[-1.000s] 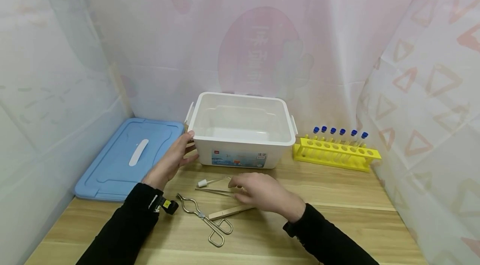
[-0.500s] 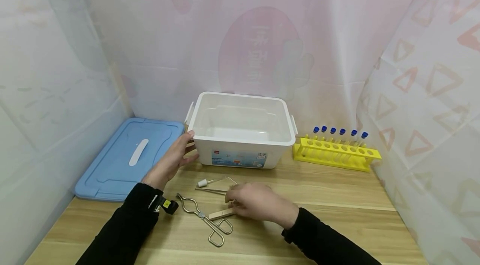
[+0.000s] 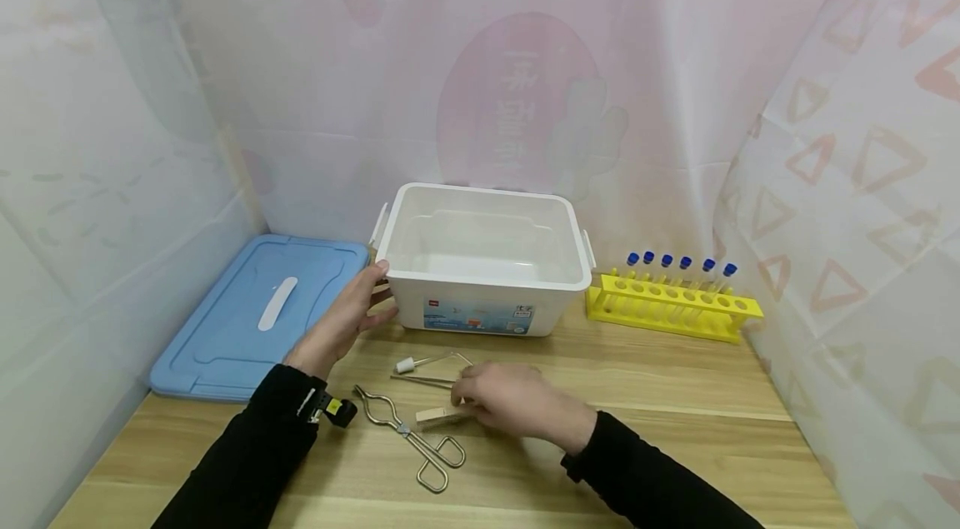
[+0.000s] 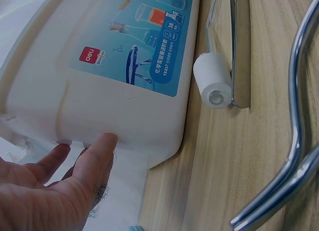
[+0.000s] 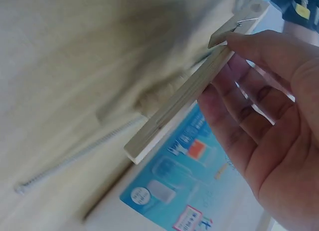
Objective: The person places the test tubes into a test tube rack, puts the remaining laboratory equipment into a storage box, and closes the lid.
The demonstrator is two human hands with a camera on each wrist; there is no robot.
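Observation:
My right hand pinches a wooden test tube holder between thumb and fingers, low over the table. In the head view the holder's pale end pokes out left of the fingers, and the rest is hidden by the hand. My left hand rests with its fingers spread against the left side of the white plastic box. Metal crucible tongs lie in front, between the two arms. Metal tweezers and a bent glass tube with a white stopper lie behind, partly covered by the right hand.
Left of the box lies its blue lid with a white handle. A yellow rack with several blue-capped test tubes stands to the right. In the right wrist view a thin twisted rod lies on the table. Printed curtains surround the table.
The right hand has shifted slightly left and toward the wearer, and has taken hold of the wooden test tube holder, lifting it slightly. The left hand and the box have stayed put.

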